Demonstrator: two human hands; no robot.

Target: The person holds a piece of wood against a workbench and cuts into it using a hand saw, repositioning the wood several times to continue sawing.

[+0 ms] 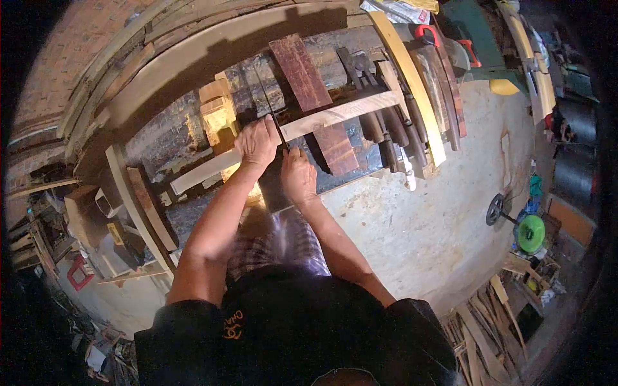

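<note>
A long pale wooden batten (341, 114) lies across the workbench, with another stretch of pale wood (205, 172) continuing to the left. Whether the two are still joined is hidden by my hands. My left hand (257, 141) presses down on the wood, fingers closed over it. Just right of those fingers, a saw (265, 93) with a thin dark blade crosses the batten and points away from me. My right hand (299, 175) is wrapped round its near end, close to my body; the handle is mostly hidden. A reddish-brown board (301, 71) lies underneath the batten.
Several dark-handled tools (396, 132) lie on the bench at right, beside a long yellow wooden strip (412, 83) and a red-handled saw (427, 33). Lit wood blocks (217, 112) sit left of my hands. Scrap wood (483, 334) is piled on the floor at lower right.
</note>
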